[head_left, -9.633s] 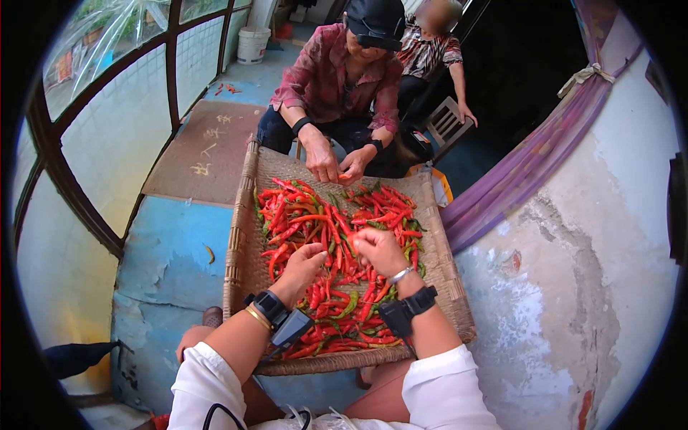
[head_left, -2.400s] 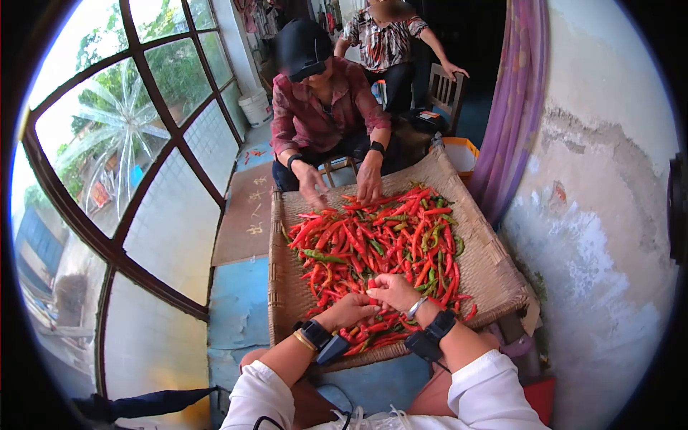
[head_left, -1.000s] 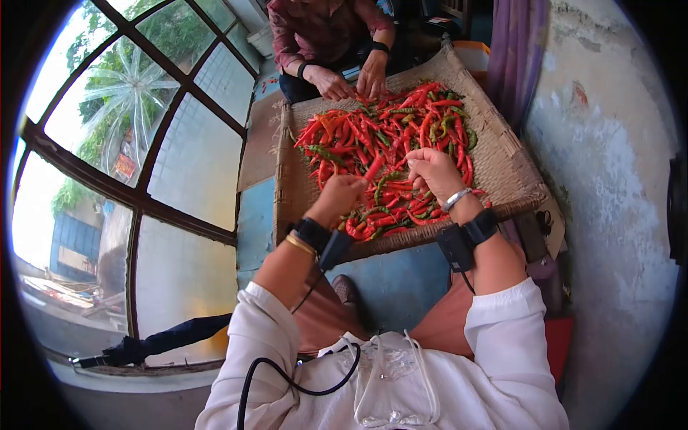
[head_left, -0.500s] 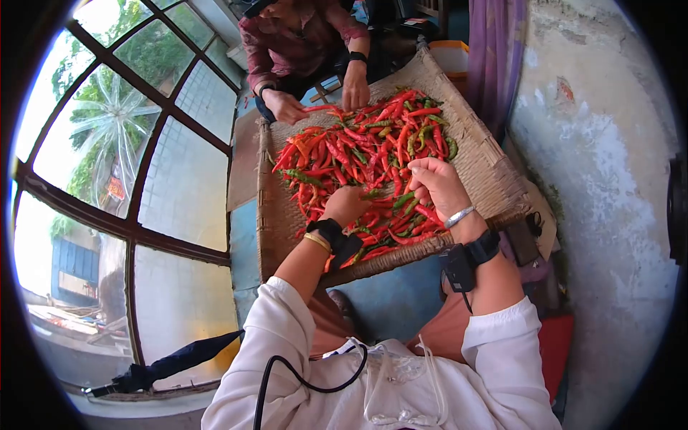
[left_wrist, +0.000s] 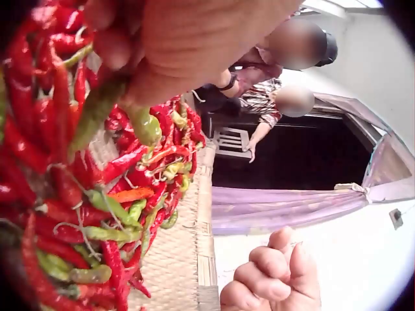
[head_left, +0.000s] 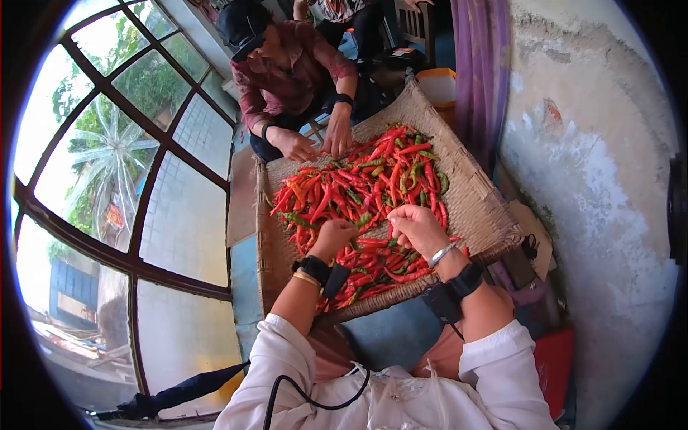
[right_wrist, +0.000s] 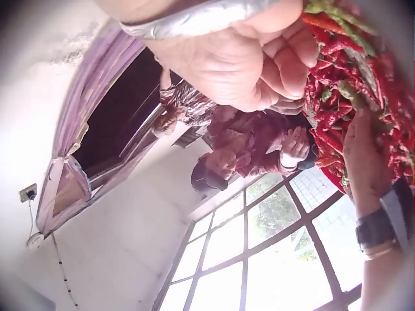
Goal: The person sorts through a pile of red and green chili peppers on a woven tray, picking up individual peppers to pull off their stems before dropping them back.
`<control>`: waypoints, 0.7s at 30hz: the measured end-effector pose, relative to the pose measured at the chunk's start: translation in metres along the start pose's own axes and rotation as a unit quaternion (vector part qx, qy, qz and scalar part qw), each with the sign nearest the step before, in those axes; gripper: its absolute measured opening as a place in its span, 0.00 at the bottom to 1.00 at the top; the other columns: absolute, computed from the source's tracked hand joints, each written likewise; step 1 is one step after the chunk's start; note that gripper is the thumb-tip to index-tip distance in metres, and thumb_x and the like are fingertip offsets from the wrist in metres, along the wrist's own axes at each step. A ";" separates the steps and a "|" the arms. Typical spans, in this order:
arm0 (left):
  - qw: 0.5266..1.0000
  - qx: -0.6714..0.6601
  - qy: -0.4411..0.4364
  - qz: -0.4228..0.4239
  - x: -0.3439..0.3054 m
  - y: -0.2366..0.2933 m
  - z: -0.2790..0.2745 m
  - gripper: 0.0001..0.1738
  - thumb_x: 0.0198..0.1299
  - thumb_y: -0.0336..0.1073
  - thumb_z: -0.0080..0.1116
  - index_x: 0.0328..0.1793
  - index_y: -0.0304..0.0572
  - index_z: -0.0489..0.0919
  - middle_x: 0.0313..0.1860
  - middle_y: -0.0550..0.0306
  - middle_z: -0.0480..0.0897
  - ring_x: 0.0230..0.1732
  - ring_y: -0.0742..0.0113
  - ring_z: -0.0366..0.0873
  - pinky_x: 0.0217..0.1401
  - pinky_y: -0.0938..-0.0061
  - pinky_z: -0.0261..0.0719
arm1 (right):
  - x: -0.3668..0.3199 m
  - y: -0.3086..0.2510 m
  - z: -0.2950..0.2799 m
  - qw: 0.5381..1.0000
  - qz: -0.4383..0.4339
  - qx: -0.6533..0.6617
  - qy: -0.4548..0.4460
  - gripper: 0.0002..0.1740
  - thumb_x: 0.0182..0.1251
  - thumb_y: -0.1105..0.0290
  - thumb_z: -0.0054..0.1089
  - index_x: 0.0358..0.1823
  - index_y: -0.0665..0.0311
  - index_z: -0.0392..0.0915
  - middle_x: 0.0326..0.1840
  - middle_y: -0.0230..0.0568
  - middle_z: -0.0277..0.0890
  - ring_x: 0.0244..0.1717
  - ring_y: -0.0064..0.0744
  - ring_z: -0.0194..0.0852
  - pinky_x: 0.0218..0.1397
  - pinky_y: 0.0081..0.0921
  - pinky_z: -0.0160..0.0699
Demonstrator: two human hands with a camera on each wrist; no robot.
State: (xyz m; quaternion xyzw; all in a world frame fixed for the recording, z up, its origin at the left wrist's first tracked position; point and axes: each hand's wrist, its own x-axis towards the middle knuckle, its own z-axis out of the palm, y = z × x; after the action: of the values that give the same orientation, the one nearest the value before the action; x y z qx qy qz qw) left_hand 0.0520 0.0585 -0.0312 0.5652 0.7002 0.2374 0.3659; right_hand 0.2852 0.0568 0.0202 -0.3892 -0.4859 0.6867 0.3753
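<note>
Red and green chili peppers (head_left: 322, 193) lie heaped in a wide woven tray (head_left: 469, 197) in front of me. My left hand (head_left: 335, 236) is low over the near half of the heap. It pinches a green chili pepper (left_wrist: 97, 116), whose end also shows past the fingertips in the head view. To its right, my right hand (head_left: 419, 226) hovers over the chilies with fingers curled in and thumb against them. The left wrist view shows nothing sticking out of that hand.
Across the tray sits a person in a dark cap, whose hands (head_left: 337, 132) are at its far edge. Another person is behind, near a chair (head_left: 416, 29). Windows (head_left: 183, 222) line the left, a rough wall (head_left: 595, 179) the right. A yellow-rimmed bin (head_left: 437, 86) stands beyond the tray.
My left hand has come up from the chilies with a green one, and a red chili held a second ago is gone from it. The right hand stays curled.
</note>
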 end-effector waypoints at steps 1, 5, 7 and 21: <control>1.000 0.000 0.000 -0.001 0.004 0.006 -0.005 0.10 0.51 0.37 0.58 0.26 0.37 0.78 0.19 0.64 0.75 0.18 0.79 0.67 0.20 0.80 0.65 | -0.001 -0.003 0.002 1.000 -0.003 -0.002 0.000 0.10 0.59 0.66 0.52 0.35 0.67 0.74 0.20 0.31 0.72 0.17 0.16 0.68 0.16 0.13 0.63; 0.912 -0.377 0.151 0.049 0.031 0.022 -0.026 0.05 0.56 0.35 0.53 0.33 0.42 0.75 0.16 0.68 0.71 0.15 0.81 0.65 0.16 0.84 0.62 | -0.002 -0.004 0.005 1.000 -0.006 -0.006 0.001 0.09 0.60 0.68 0.51 0.35 0.66 0.74 0.20 0.31 0.72 0.17 0.15 0.67 0.17 0.13 0.63; 0.871 -0.449 0.193 0.059 0.041 0.017 -0.023 0.05 0.57 0.33 0.52 0.36 0.42 0.75 0.19 0.67 0.73 0.16 0.81 0.67 0.16 0.85 0.63 | 0.001 -0.003 0.004 1.000 -0.014 -0.005 0.017 0.09 0.60 0.68 0.51 0.35 0.66 0.74 0.20 0.31 0.72 0.17 0.15 0.67 0.16 0.13 0.63; 0.983 0.082 0.029 0.163 0.049 0.042 0.043 0.14 0.50 0.35 0.57 0.43 0.38 0.77 0.29 0.50 0.80 0.33 0.60 0.79 0.36 0.70 0.75 | 0.010 -0.020 -0.025 0.963 -0.082 0.171 0.192 0.06 0.60 0.68 0.53 0.32 0.63 0.74 0.18 0.29 0.70 0.15 0.14 0.63 0.15 0.11 0.60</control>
State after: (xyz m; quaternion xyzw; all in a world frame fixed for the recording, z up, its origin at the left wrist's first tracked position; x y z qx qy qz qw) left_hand 0.1067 0.1130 -0.0387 0.6923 0.6264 0.2524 0.2544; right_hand 0.3064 0.0803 0.0319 -0.4027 -0.3099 0.6390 0.5774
